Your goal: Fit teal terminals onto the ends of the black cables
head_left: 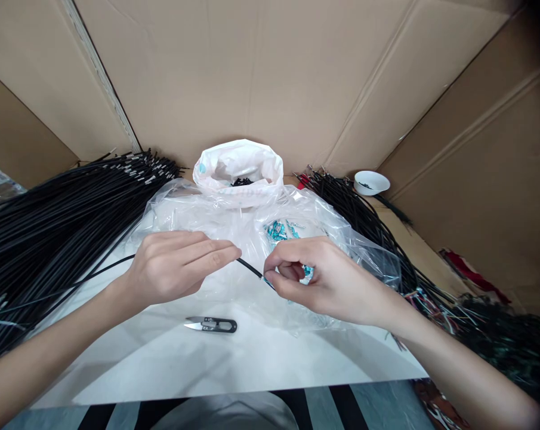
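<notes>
A thin black cable [250,266] runs between my two hands above the white work surface. My left hand [180,266] is closed on the cable, its fingers pressed together along it, and the cable trails off to the left. With thumb and index finger, my right hand [303,272] pinches the cable's end, where a small bluish piece shows; the fingertips hide most of it. Just beyond my right hand lie small blue-and-silver parts [279,230] in a clear plastic bag [238,239]. Thread snips [212,324] with black handles lie in front of my hands.
A large bundle of black cables [73,215] lies on the left, another bundle [359,221] on the right. A white bag [238,161] with small black parts stands at the back. Near the cardboard wall [252,77] at right sits a white bowl [372,183].
</notes>
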### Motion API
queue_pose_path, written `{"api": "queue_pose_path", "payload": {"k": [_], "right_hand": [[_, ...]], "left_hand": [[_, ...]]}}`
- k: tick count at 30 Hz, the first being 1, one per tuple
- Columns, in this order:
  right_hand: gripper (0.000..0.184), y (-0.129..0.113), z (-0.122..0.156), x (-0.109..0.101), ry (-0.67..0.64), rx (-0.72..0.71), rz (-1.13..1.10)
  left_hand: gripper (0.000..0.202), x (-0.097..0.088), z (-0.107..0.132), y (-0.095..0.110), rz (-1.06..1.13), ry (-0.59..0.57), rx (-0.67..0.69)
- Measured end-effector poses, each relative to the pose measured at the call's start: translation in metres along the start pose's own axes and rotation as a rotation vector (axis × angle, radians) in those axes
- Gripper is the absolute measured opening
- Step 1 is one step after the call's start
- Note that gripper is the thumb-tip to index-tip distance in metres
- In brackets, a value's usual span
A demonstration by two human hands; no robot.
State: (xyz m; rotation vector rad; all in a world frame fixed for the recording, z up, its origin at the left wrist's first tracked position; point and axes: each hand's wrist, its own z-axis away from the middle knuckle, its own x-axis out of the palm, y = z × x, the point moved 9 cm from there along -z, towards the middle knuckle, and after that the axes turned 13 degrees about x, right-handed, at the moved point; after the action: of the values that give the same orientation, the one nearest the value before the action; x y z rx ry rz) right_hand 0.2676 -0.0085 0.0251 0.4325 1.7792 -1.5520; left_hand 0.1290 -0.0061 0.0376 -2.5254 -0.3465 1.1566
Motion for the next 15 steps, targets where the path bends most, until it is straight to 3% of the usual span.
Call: {"api": "queue_pose_path", "payload": {"k": [5, 10, 13, 15], "right_hand": [[0.013, -0.003, 0.004, 0.005, 0.046, -0.098, 0.141], [0.017, -0.016, 0.013, 0.002, 0.254, -0.325, 0.340], [0.018, -0.019, 0.018, -0.002, 0.359, -0.393, 0.310], [0.017, -0.015, 0.018, -0.005, 0.368, -0.364, 0.202]], "left_hand": [[0.030, 0.003, 0.001, -0.001, 0.003, -0.021, -0.001], [0.026, 0.006, 0.001, -0.004, 0.061, -0.035, -0.030], [0.024, 0.006, 0.001, -0.005, 0.099, -0.040, -0.044], [0.024, 0.004, -0.001, -0.003, 0.079, -0.041, -0.029]]}}
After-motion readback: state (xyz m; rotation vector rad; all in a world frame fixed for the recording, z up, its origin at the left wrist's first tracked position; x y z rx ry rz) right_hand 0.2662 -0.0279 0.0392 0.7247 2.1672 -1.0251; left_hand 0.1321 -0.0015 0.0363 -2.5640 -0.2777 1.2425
